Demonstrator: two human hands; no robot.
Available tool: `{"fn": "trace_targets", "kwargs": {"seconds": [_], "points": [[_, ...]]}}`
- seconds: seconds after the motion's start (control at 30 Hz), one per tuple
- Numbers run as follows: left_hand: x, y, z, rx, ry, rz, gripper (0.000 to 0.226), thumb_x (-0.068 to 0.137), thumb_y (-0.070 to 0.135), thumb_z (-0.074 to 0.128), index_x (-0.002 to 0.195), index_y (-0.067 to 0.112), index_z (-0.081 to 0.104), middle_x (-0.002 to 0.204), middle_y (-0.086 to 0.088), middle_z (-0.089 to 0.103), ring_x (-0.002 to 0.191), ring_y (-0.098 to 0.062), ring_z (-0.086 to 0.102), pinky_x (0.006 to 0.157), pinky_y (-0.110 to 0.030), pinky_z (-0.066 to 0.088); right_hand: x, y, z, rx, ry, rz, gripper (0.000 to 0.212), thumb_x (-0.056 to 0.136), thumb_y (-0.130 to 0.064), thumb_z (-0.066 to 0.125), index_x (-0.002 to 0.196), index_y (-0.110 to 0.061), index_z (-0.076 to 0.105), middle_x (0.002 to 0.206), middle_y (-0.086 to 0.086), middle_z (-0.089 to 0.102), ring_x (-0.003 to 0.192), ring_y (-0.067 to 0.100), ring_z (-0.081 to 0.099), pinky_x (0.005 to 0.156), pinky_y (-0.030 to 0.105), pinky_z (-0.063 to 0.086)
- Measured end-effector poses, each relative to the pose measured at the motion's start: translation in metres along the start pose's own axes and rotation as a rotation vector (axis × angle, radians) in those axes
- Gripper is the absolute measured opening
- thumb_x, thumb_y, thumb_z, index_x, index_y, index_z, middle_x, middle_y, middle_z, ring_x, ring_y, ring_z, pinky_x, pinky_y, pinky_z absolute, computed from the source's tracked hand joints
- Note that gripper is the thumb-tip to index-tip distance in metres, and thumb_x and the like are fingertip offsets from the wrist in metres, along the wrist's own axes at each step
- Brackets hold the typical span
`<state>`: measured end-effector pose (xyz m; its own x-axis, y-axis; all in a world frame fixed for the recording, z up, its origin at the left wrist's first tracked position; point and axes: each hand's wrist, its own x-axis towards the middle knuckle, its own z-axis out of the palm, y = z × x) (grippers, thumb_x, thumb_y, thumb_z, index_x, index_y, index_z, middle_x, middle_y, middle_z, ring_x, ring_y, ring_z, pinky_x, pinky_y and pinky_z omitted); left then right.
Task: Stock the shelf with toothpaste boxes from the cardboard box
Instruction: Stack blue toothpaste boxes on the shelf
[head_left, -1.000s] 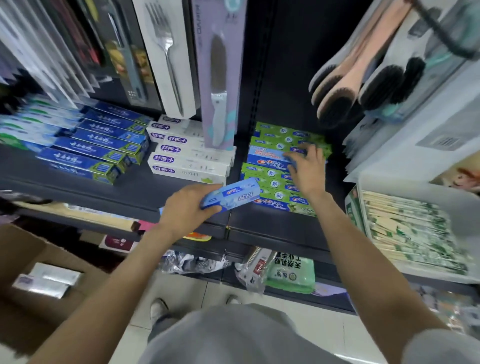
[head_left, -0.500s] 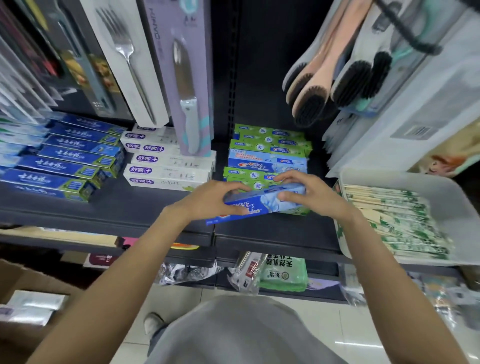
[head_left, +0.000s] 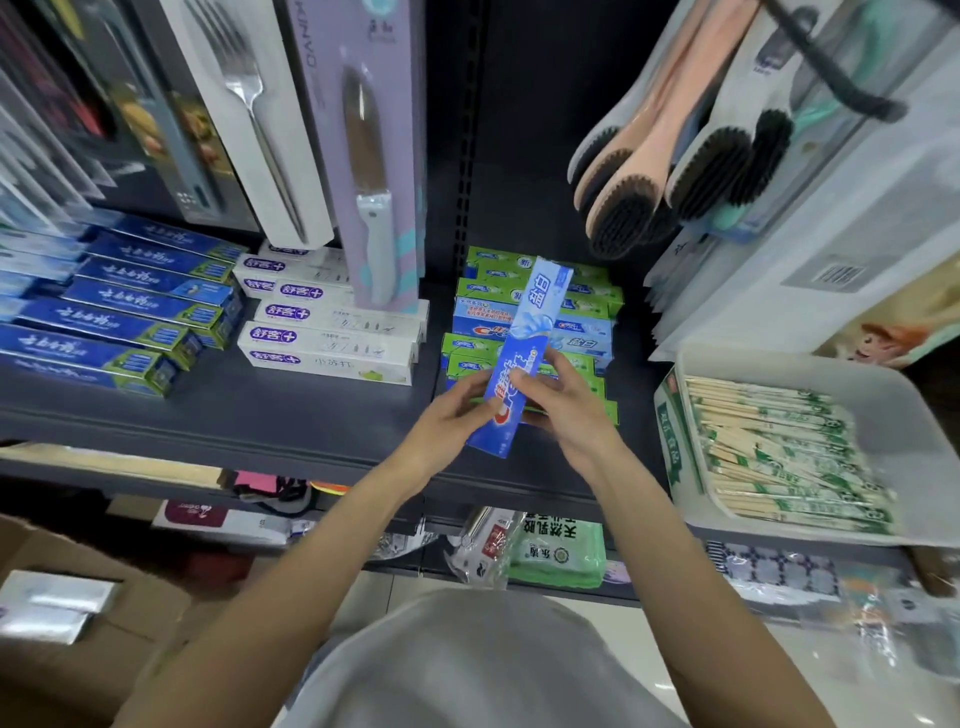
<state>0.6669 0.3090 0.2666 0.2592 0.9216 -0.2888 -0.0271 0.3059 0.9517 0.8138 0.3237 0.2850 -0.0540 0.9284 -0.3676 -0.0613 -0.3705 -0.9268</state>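
Blue and white, the toothpaste box stands nearly on end above the dark shelf, its top leaning toward the back. Both hands pinch its lower half: the left hand from the left edge, the right hand across the front, fingers curled round it. Its lower part hides some of the green boxes stacked behind. At the lower left, the cardboard box is cut off by the frame; its silvery contents are blurred.
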Motion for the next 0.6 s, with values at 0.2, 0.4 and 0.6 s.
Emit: {"fn": "trace_targets", "kwargs": {"seconds": [0.2, 0.4, 0.6], "points": [[0.004, 0.003, -0.011, 0.091, -0.086, 0.037, 0.036, 0.093, 0.01, 0.055, 0.127, 0.018, 0.049, 0.112, 0.001, 0.063, 0.087, 0.001, 0.063, 0.08, -0.023, 0.051, 0.003, -0.004, -0.011, -0.002, -0.043, -0.004, 0.037, 0.091, -0.013, 0.06, 0.125, -0.017, 0.048, 0.093, 0.003, 0.071, 0.08, 0.014, 0.068, 0.069, 0.023, 0.054], [0.021, 0.01, -0.048, 1.198, -0.007, 0.405, 0.055, 0.095, 0.022, 0.053, 0.146, 0.02, 0.032, 0.138, -0.006, 0.05, 0.119, -0.025, 0.047, 0.097, -0.034, 0.037, 0.013, -0.001, -0.052, 0.098, 0.175, -0.149, 0.051, 0.084, 0.004, 0.063, 0.126, -0.016, 0.04, 0.105, 0.003, 0.063, 0.09, 0.021, 0.066, 0.077, 0.029, 0.058], [0.079, 0.022, -0.023, 1.454, 0.029, 0.511, 0.053, 0.099, 0.017, 0.043, 0.148, 0.022, 0.026, 0.15, 0.001, 0.034, 0.133, -0.022, 0.031, 0.103, -0.043, 0.037, 0.042, 0.015, -0.085, -0.538, 0.483, -0.182, 0.053, 0.083, -0.017, 0.07, 0.13, -0.011, 0.048, 0.116, 0.008, 0.061, 0.098, 0.021, 0.061, 0.089, 0.037, 0.05]]}}
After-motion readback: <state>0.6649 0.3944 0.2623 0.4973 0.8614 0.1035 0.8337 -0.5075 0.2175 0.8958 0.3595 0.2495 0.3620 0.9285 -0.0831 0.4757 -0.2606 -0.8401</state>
